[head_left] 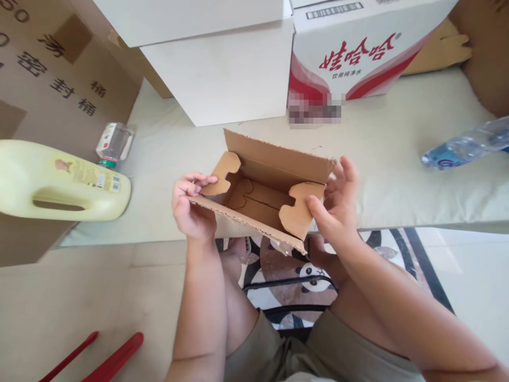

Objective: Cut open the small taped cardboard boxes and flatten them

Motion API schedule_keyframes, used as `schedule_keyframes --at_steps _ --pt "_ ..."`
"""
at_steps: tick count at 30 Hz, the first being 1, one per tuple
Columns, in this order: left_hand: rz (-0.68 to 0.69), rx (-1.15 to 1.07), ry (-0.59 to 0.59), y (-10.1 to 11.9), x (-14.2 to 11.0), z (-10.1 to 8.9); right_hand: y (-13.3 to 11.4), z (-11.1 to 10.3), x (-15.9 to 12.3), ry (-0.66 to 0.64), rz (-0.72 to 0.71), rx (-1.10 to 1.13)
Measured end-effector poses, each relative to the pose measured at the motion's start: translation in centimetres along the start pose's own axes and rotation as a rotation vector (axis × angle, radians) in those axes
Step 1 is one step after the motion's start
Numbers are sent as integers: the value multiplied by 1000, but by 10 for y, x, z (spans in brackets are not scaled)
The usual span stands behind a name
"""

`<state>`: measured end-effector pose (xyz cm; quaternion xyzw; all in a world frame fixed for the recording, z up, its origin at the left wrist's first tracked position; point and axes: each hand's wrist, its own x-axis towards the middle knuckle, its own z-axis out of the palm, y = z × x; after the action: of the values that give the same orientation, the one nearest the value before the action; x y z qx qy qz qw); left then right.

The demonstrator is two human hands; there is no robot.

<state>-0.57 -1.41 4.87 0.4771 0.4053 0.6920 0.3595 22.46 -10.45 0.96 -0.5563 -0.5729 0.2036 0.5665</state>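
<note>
A small brown cardboard box (265, 196) is held open-side up above my knees, its side flaps folded inward. My left hand (191, 204) grips the box's left end, fingers curled over the left flap. My right hand (336, 204) holds the right end, thumb pressing on the right inner flap and fingers behind the wall. The box looks empty inside.
A pale mat (397, 159) lies ahead. On it stand a white box (222, 69) and a red-and-white water carton (350, 48). A yellow jug (59, 183), a small bottle (113, 143), a clear water bottle (465, 146) and red handles (107, 361) lie around.
</note>
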Motion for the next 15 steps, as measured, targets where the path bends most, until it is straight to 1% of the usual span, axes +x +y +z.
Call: schedule_keyframes --at_steps 3,5,7,9,12,13,15 --pt "149 46 -63 -17 4 -4 -2 1 0 2 -17 101" --pt "198 114 -90 -25 5 -7 -3 0 1 -28 -47 115" --pt "249 247 -135 -28 6 -9 -3 -1 1 -52 -67 139" --pt "285 410 -204 -26 7 -11 -1 -3 0 -70 -68 162" --pt "267 542 -293 -20 7 -14 0 -4 -1 -88 -56 155" --pt "246 548 -300 -18 8 -14 0 -4 -1 -88 -57 152" --pt "187 525 -271 -17 10 -16 1 -3 -2 -85 -54 175"
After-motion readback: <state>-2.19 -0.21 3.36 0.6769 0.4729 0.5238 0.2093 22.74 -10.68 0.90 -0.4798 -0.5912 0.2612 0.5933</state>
